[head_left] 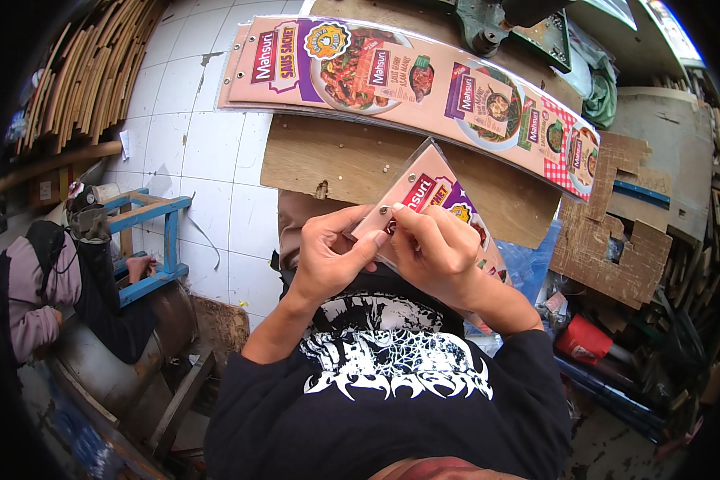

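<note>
A plastic-covered printed display strip (438,170), pink with food pictures and a metal eyelet at its top corner, slants across my lap. My left hand (332,250) is closed on its left edge, thumb on the face just below a second eyelet (383,210). Beside that eyelet, my right hand (438,244) is curled with its fingertips pinched together against the strip. Whatever small thing those fingers may hold is hidden. The strip's lower part passes behind my right wrist. Beyond my hands lies a stack of similar strips (424,76), eyelets showing at its left end.
The stack rests on a wooden bench (336,156) with a dark metal machine (488,32) at its far side. A cut-out brown board (608,216) lies on the right. Leftward are a blue stool (168,232), a seated person (48,272) and many upright wooden slats (92,68).
</note>
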Motion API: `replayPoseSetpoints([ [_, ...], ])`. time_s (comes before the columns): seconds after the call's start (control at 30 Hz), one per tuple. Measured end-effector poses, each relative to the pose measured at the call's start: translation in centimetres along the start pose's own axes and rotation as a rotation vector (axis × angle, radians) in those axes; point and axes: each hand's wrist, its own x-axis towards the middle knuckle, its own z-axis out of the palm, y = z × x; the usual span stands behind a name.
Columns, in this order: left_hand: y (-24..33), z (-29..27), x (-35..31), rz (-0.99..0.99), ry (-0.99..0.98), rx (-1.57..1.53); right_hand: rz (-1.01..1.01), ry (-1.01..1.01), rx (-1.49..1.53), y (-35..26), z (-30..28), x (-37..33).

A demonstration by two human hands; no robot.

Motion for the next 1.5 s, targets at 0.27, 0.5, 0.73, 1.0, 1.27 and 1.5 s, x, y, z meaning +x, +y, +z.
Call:
replayPoseSetpoints([
  [0.27, -0.4, -0.4, 0.3, -0.054, 0.016, -0.051, -0.122, 0.056, -0.066, 0.7, 0.7, -0.5],
  [0.5, 0.1, 0.3, 0.5, -0.017, 0.041, -0.181, -0.002, 0.071, 0.093, 0.6, 0.1, -0.1],
  [0.73, -0.7, -0.2, 0.4, -0.004, 0.001, -0.149, 0.150, 0.105, 0.234, 0.6, -0.3, -0.1],
  [1.0, -0.8, 0.1, 0.6, -0.032, 0.024, -0.122, 0.093, 0.070, 0.169, 0.9, -0.3, -0.1],
  [1.27, -1.1, -0.1, 0.6, -0.020, -0.002, -0.105, 0.063, 0.049, 0.159, 1.1, -0.3, 0.0],
  [1.5, -1.0, 0.0, 0.5, 0.022, -0.014, -0.094, 0.078, -0.016, 0.140, 0.9, -0.6, 0.1],
])
